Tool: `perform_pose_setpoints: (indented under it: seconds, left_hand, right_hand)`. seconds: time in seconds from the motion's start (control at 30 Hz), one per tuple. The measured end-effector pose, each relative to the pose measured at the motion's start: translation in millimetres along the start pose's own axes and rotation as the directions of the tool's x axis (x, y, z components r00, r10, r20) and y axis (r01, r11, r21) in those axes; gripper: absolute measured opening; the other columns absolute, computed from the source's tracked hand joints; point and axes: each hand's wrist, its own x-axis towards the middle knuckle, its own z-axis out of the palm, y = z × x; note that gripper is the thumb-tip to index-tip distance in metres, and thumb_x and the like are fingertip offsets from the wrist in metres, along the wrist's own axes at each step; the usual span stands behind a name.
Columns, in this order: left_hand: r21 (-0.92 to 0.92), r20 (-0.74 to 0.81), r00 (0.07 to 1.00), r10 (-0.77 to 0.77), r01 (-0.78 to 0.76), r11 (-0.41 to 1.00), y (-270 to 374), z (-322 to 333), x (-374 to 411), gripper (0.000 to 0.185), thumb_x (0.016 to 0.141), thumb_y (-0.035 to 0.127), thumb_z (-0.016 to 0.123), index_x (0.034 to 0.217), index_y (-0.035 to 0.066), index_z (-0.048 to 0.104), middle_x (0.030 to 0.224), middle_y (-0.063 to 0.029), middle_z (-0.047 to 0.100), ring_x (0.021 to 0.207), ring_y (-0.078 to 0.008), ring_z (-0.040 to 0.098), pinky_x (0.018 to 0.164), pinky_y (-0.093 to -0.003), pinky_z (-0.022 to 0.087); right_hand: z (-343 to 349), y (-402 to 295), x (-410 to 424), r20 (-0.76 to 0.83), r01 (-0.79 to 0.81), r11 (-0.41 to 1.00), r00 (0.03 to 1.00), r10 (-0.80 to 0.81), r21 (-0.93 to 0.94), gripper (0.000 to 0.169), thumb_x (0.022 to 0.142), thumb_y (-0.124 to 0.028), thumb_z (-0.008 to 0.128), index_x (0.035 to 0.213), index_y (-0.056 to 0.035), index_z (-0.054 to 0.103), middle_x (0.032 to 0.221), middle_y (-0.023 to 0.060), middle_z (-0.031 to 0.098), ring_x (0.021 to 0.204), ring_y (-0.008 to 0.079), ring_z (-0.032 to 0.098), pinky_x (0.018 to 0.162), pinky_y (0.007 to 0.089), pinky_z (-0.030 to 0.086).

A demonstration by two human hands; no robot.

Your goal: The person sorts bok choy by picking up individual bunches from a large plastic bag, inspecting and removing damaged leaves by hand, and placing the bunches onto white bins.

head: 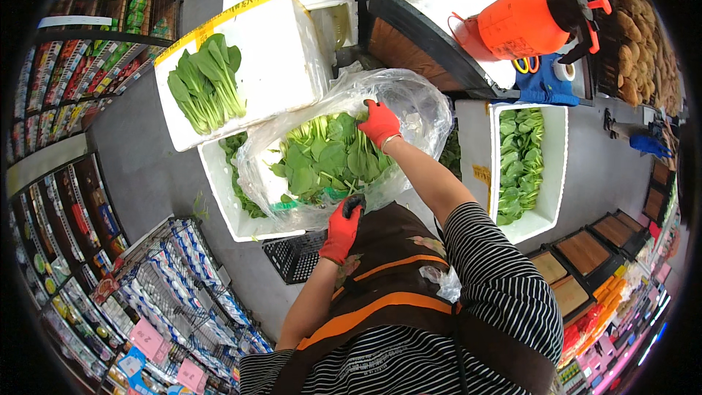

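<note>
My right hand (pixel 381 125), in a red glove with dark fingertips, reaches into a clear plastic bag (pixel 428 101). Its fingers touch a bunch of leafy greens (pixel 364 162); whether they grip the stems is not plain. More loose greens (pixel 312 162) lie inside the opened bag. My left hand (pixel 343 230), gloved alike, is at the bag's near edge with its fingers curled. What it may hold is hidden. Beneath the bag stands a white foam box (pixel 219 189) with further greens. To the left, a bundle of greens (pixel 208 88) lies on another white foam box (pixel 274 60).
At right, a foam box (pixel 556 170) holds rows of greens. An orange pump sprayer (pixel 521 24) stands on a dark-edged table (pixel 471 60), beside a blue cloth (pixel 540 85) and scissors. A black plastic crate (pixel 296 258) sits on the floor. Store shelves (pixel 60 230) line the left.
</note>
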Motion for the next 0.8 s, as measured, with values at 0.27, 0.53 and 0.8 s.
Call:
perform_pose_setpoints:
  seconds: [0.27, 0.53, 0.8]
  left_hand:
    - [-0.154, -0.072, 0.995, -0.062, 0.05, 0.987, -7.6, 10.6, -2.0, 0.021, 0.091, 0.006, 0.056, 0.111, -0.001, 0.059, 0.101, -0.0073, 0.065, 0.09, -0.014, 0.061, 0.083, -0.0271, 0.048]
    - [-0.291, -0.037, 0.995, -0.092, 0.077, 0.953, -15.5, 21.2, 0.8, 0.02, 0.094, 0.004, 0.051, 0.113, -0.004, 0.057, 0.104, -0.0098, 0.064, 0.093, -0.0182, 0.062, 0.086, -0.0305, 0.051]
    - [-0.254, -0.079, 0.99, -0.117, 0.094, 0.963, -25.3, 14.4, -9.8, 0.024, 0.094, 0.007, 0.053, 0.115, -0.003, 0.057, 0.106, -0.0086, 0.065, 0.093, -0.016, 0.062, 0.086, -0.0279, 0.049]
  right_hand:
    - [6.4, 11.8, 2.4, -0.05, -0.119, 0.973, 0.99, 0.132, 0.199, 0.04, 0.072, -0.023, 0.066, 0.109, -0.0114, 0.06, 0.093, 0.0177, 0.064, 0.092, 0.037, 0.061, 0.079, 0.0433, 0.048]
    - [-22.8, -15.8, -10.6, 0.144, 0.025, 0.989, 0.99, -0.003, -0.146, 0.046, 0.073, -0.024, 0.068, 0.118, -0.017, 0.058, 0.118, 0.0191, 0.053, 0.101, 0.0349, 0.058, 0.082, 0.0446, 0.05]
    - [-26.4, 1.8, -22.9, 0.039, -0.083, 0.988, 0.996, 0.078, 0.133, 0.033, 0.074, -0.02, 0.064, 0.103, -0.004, 0.06, 0.092, 0.0196, 0.065, 0.085, 0.0357, 0.063, 0.077, 0.0412, 0.051]
